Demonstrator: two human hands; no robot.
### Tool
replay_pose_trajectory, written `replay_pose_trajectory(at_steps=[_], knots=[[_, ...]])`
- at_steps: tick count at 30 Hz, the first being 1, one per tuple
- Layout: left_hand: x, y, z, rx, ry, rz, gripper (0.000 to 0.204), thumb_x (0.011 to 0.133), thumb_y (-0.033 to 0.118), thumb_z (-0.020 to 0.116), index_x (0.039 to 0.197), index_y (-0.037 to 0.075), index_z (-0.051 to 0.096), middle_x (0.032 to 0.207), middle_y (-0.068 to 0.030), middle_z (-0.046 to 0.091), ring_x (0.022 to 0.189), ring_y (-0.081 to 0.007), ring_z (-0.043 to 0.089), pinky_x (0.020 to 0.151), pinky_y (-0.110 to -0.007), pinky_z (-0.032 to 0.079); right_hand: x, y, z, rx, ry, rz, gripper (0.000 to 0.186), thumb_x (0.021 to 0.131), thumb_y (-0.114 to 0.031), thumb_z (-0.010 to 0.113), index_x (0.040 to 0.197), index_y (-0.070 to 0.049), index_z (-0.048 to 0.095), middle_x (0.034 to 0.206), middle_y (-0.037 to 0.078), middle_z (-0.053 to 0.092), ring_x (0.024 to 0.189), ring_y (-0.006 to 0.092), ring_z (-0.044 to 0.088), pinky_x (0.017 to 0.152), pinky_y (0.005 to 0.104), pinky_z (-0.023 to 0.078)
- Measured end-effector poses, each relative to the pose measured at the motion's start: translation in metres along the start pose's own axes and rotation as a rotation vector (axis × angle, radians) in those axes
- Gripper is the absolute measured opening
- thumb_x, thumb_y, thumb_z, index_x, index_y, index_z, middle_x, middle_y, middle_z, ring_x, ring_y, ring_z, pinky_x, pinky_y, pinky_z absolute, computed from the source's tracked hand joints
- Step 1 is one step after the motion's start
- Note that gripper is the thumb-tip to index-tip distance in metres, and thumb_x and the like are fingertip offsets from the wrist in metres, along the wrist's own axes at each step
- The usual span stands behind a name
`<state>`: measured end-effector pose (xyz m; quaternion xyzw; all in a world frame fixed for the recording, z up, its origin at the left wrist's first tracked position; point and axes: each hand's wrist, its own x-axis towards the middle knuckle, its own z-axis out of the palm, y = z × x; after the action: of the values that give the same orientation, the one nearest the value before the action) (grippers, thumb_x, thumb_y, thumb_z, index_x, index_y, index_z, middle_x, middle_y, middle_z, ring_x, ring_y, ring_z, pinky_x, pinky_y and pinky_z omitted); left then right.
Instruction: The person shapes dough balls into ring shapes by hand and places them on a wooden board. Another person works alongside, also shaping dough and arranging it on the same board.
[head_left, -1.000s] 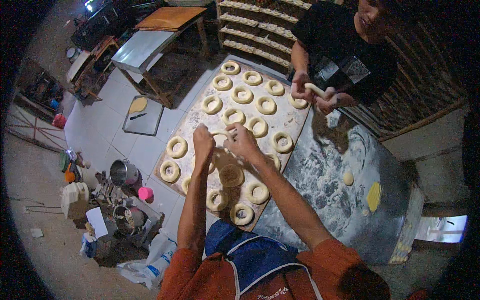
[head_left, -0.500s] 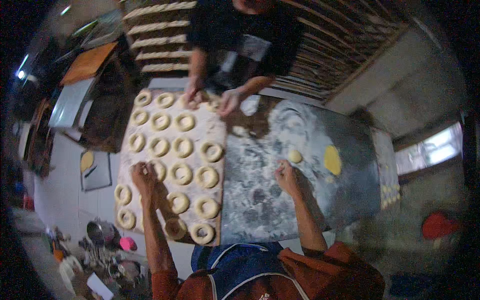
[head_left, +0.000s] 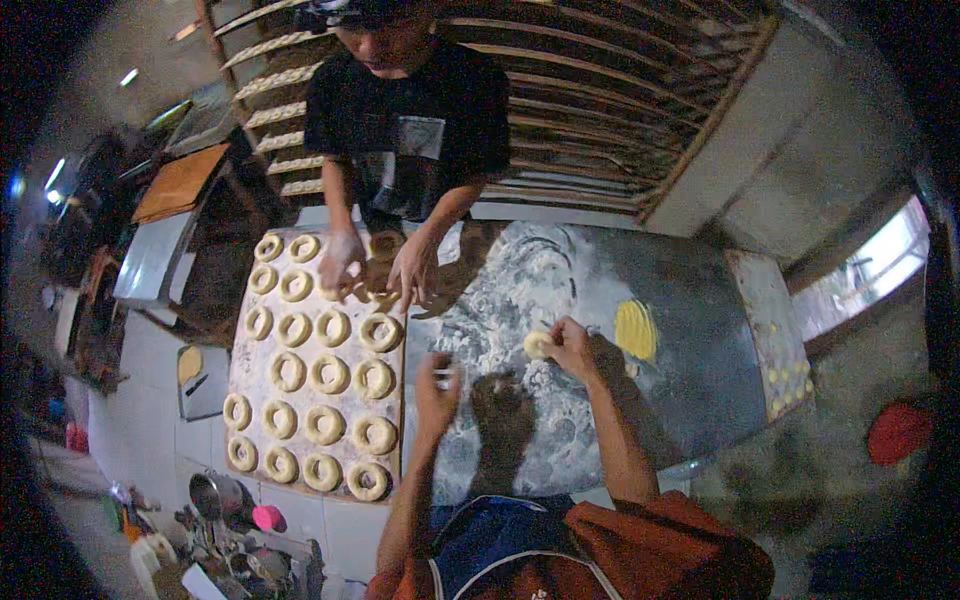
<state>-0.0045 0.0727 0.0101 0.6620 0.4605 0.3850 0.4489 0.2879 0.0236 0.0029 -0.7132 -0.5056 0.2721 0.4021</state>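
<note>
My right hand [head_left: 572, 350] is closed, thumb and fingers on the edge of a small round piece of dough [head_left: 536, 345] that lies on the floured dark worktop [head_left: 690, 400]. Over the near left part of this worktop hovers my left hand [head_left: 437, 392], slightly blurred, its thumb and fingers apart and nothing visible between them. It is just right of a floured board [head_left: 262, 375], which carries rows of dough rings [head_left: 329, 374]. Across the table, a co-worker's two hands [head_left: 412, 268] are over the far rings and partly hide them.
Right of the dough piece lies a flat yellow ridged thing [head_left: 636, 330]. Another board [head_left: 778, 345] with small dough pieces sits at the table's right end. Behind the co-worker stands a rack [head_left: 600, 115]. A pot [head_left: 216, 494] and assorted utensils are at the lower left.
My left hand has left the board and moved right, over the worktop. My right hand has closed on the dough piece. The co-worker's hands have moved over the far rings; the view has shifted.
</note>
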Motion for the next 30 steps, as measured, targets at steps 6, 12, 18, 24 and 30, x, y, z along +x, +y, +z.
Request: replay_pose_trajectory(at_steps=[6, 12, 18, 24, 30], knots=[[-0.024, 0.039, 0.086, -0.399, -0.157, -0.2, 0.038, 0.09, 0.023, 0.064, 0.117, -0.004, 0.059, 0.108, -0.0128, 0.066, 0.1, -0.019, 0.061, 0.087, -0.032, 0.048, -0.063, -0.026, 0.026, 0.711, 0.03, 0.058, 0.049, 0.073, -0.006, 0.077, 0.106, -0.006, 0.042, 0.094, 0.009, 0.062, 0.086, 0.0152, 0.062, 0.07, 0.0281, 0.053], [-0.05, 0.062, 0.106, -0.357, -0.095, -0.172, 0.033, 0.091, 0.021, 0.063, 0.112, -0.004, 0.06, 0.104, -0.0136, 0.066, 0.094, -0.0191, 0.063, 0.081, -0.033, 0.052, -0.08, -0.035, 0.0, 0.489, -0.039, -0.037, 0.056, 0.073, 0.008, 0.067, 0.117, -0.006, 0.035, 0.114, 0.016, 0.054, 0.096, 0.0222, 0.061, 0.074, 0.0311, 0.056], [-0.058, 0.077, 0.127, -0.535, -0.079, -0.189, 0.03, 0.092, 0.016, 0.06, 0.116, -0.003, 0.058, 0.102, -0.0121, 0.065, 0.096, -0.018, 0.062, 0.083, -0.033, 0.052, -0.086, -0.037, -0.027, 0.59, -0.231, 0.004, 0.057, 0.073, 0.0, 0.069, 0.12, -0.006, 0.036, 0.102, 0.013, 0.061, 0.089, 0.0166, 0.061, 0.073, 0.0289, 0.052], [-0.069, 0.071, 0.129, -0.798, -0.251, -0.193, 0.041, 0.09, 0.01, 0.061, 0.125, 0.003, 0.043, 0.11, -0.0112, 0.062, 0.1, -0.0185, 0.06, 0.082, -0.031, 0.05, -0.086, -0.019, -0.046, 0.922, -0.426, 0.075, 0.037, 0.084, -0.02, 0.069, 0.112, -0.005, 0.051, 0.108, 0.004, 0.059, 0.087, 0.0136, 0.06, 0.076, 0.0268, 0.05], [-0.071, 0.049, 0.143, -0.311, 0.131, -0.258, 0.021, 0.088, 0.011, 0.051, 0.108, 0.009, 0.044, 0.088, -0.0067, 0.054, 0.069, -0.018, 0.059, 0.07, -0.033, 0.051, -0.073, 0.032, 0.008, 0.729, -0.195, 0.312, 0.052, 0.096, -0.052, 0.039, 0.111, -0.005, 0.057, 0.096, 0.005, 0.061, 0.075, 0.0176, 0.059, 0.07, 0.0291, 0.047]])
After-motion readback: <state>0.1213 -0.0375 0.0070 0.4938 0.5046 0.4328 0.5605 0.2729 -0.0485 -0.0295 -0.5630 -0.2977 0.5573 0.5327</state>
